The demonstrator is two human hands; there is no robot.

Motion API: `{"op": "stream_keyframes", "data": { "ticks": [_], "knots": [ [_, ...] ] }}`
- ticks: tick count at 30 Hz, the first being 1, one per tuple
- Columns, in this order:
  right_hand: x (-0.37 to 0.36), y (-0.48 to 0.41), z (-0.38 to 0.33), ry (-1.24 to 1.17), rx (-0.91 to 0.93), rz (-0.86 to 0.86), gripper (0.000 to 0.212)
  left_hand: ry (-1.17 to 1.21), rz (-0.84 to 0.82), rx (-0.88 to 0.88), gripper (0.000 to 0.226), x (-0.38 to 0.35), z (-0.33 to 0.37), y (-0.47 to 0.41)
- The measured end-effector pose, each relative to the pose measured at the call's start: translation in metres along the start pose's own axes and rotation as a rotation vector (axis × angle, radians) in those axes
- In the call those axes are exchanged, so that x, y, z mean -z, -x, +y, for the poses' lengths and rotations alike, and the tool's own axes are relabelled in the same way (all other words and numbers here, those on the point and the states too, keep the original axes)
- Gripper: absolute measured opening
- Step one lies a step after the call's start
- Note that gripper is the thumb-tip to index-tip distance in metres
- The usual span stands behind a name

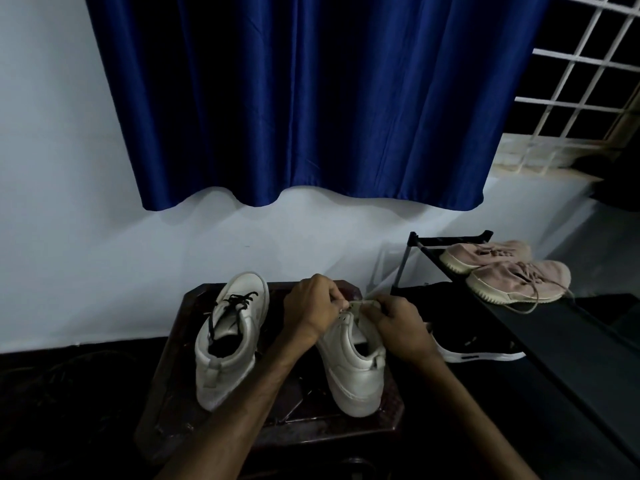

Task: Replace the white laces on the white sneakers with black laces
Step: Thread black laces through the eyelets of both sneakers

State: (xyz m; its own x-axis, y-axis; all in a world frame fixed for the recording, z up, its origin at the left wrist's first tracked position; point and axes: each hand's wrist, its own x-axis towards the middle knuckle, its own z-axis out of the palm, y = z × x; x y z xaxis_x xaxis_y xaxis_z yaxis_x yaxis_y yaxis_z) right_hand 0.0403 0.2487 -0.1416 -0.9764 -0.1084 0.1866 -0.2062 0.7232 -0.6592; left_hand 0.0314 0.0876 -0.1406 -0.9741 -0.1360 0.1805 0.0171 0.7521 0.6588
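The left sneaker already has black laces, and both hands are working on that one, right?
Not quite. The head view shows the left hand and right hand pinching a white lace on the right sneaker; the left sneaker with black laces sits untouched.

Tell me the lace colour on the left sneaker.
Black: the laces show clearest in the head view.

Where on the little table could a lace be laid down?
Bare: the strip left of the left sneaker, and the table's front edge by both heels. Crowded: the right sneaker, where left hand and right hand pinch the white lace.
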Motion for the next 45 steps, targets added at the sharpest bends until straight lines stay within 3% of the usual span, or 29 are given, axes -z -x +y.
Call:
{"op": "stream_keyframes", "data": {
  "ticks": [14, 19, 24, 30, 40, 42, 45],
  "knots": [
    [-0.005, 0.005, -0.006, 0.055, -0.048, 0.082, 0.022, -0.045, 0.079, -0.009, 0.01, -0.015, 0.006, 0.008],
    [-0.022, 0.01, -0.02, 0.121, -0.065, 0.21, 0.027, 0.122, -0.049, 0.006, 0.011, -0.012, -0.004, -0.002],
    [-0.025, 0.016, -0.025, 0.027, -0.111, 0.206, 0.031, 0.134, -0.136, -0.073, 0.032, 0.004, -0.007, -0.008],
    [-0.027, 0.018, -0.021, 0.035, -0.121, 0.232, 0.029, 0.02, -0.233, -0.163, 0.027, 0.008, -0.005, -0.01],
    [-0.026, 0.019, -0.021, 0.094, -0.032, 0.173, 0.03, 0.039, -0.13, -0.221, 0.012, 0.01, -0.011, -0.004],
    [-0.022, 0.022, -0.021, 0.012, -0.056, 0.105, 0.038, 0.109, -0.12, -0.22, 0.005, 0.009, -0.015, -0.004],
    [-0.008, 0.019, -0.017, -0.558, -0.278, -0.073, 0.048, 0.195, -0.131, -0.225, 0.003, 0.006, -0.018, -0.007]
  ]
}}
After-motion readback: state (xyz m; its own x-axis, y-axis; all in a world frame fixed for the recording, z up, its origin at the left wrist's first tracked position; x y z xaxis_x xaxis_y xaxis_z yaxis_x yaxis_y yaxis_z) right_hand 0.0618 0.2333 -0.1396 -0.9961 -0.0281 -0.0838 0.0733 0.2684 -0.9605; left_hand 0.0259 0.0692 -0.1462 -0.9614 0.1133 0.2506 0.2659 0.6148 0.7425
